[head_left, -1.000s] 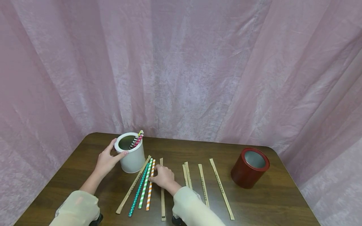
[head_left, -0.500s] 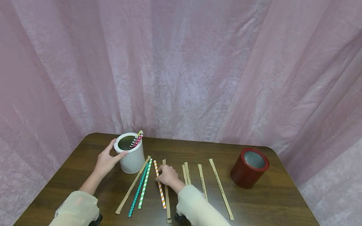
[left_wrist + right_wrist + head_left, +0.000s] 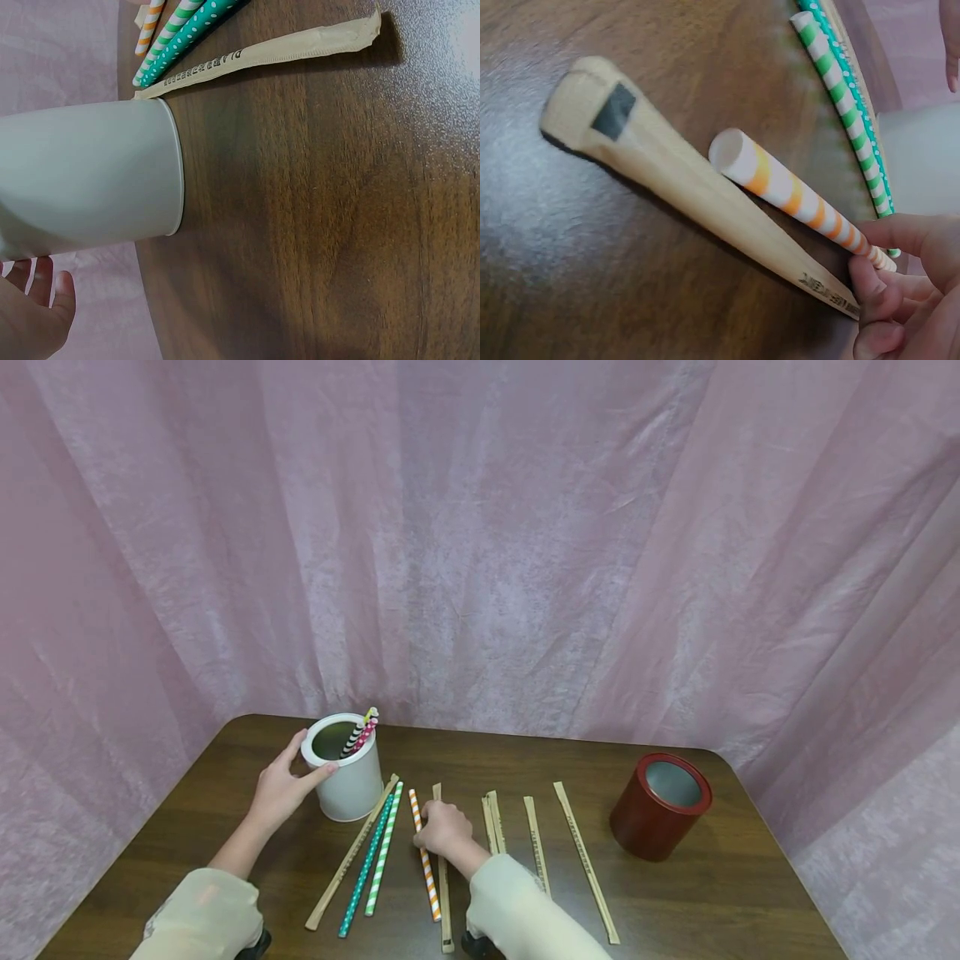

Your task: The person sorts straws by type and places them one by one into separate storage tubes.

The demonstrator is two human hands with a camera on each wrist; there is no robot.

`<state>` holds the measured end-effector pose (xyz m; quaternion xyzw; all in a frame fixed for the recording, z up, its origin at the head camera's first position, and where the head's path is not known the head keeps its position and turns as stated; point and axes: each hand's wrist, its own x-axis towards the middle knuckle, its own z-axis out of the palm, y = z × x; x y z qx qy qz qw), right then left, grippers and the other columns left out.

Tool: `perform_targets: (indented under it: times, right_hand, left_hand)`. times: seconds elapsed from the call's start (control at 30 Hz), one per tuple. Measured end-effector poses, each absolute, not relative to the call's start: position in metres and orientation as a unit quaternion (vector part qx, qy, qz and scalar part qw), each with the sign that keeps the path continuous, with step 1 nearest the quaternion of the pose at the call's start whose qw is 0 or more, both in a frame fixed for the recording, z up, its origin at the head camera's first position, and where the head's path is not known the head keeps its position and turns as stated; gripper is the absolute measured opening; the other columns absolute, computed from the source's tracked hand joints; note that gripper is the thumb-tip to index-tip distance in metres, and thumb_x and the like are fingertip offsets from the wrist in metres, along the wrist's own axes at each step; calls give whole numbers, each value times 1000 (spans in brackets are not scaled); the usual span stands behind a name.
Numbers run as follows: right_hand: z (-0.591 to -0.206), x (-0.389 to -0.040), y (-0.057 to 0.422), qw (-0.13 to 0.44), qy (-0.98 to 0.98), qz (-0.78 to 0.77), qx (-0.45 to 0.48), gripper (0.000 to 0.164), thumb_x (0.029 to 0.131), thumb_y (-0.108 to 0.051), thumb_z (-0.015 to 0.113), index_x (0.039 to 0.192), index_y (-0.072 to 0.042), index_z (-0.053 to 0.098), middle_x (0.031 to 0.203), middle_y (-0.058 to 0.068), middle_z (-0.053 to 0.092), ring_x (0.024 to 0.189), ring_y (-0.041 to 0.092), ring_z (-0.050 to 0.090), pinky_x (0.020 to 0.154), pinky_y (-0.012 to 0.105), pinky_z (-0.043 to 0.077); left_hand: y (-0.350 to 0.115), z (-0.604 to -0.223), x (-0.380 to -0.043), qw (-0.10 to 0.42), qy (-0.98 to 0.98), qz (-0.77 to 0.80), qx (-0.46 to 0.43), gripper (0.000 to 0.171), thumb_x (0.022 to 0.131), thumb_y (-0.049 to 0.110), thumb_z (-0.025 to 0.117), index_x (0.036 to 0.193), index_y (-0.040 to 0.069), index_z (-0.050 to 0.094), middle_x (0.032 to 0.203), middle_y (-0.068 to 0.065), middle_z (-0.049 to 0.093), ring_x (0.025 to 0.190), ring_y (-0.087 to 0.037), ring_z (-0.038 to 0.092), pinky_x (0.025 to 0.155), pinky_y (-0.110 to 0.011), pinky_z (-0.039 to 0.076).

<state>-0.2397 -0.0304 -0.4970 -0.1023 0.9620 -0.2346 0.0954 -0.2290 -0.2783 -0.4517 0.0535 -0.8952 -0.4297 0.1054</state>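
Note:
My left hand (image 3: 281, 789) holds a white canister (image 3: 352, 792) at its rim, thumb on the near side and fingers on the far left. Black-striped and pink patterned straws (image 3: 363, 737) lean inside it. With thumb and fingers, my right hand (image 3: 447, 831) pinches an orange-and-white striped straw (image 3: 802, 202) around its middle. A printed kraft-paper sleeve (image 3: 690, 187) lies beside that straw, partly hidden under the right hand. To the left are a green-and-white striped straw (image 3: 384, 852), a teal dotted straw (image 3: 366, 867) and another paper sleeve (image 3: 348, 860) by the canister's base.
Several more paper sleeves (image 3: 587, 864) lie spread out right of the right hand. A dark red canister (image 3: 651, 818) with a grey inside stands at the right of the wooden table (image 3: 735, 885). A pink curtain (image 3: 480, 568) hangs behind the table's far edge.
My right hand has shifted right with the orange striped straw, which now slants the other way, apart from the green one. The nearby paper sleeve also moved slightly right. The left hand stays put.

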Motion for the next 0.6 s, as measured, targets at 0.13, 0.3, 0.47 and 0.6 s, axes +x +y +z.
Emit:
perform_targets:
  times: [0.13, 0.3, 0.47, 0.6]
  right_hand:
    - [-497, -238, -30, 88, 962, -235, -108, 36, 67, -23, 73, 100, -14, 62, 57, -6, 59, 57, 15, 53, 47, 31, 38]
    - [-500, -241, -28, 86, 953, -270, -111, 30, 65, -20, 73, 93, -13, 64, 62, -4, 62, 60, 15, 53, 49, 30, 38]
    - [-500, -246, -25, 86, 937, -320, -110, 28, 64, -18, 71, 91, -12, 66, 85, 2, 65, 68, 17, 55, 53, 31, 41]
    - [-493, -250, -23, 95, 916, -374, -112, 26, 68, -14, 69, 93, -8, 64, 87, 3, 65, 64, 14, 53, 52, 28, 42]
  left_hand:
    - [-278, -451, -229, 106, -896, -428, 53, 88, 76, 48, 63, 142, 12, 16, 141, -23, 28, 127, -42, 28, 95, -59, 29]
    - [-278, -451, -229, 112, -897, -425, 49, 87, 77, 47, 63, 142, 10, 18, 138, -24, 32, 125, -41, 32, 94, -59, 29]
    - [-278, -452, -229, 123, -897, -423, 44, 85, 77, 46, 62, 141, 9, 20, 134, -24, 38, 120, -39, 38, 91, -58, 32]
    - [-278, -453, -229, 127, -897, -422, 43, 84, 77, 46, 62, 141, 9, 21, 132, -24, 40, 117, -38, 40, 89, -56, 34]
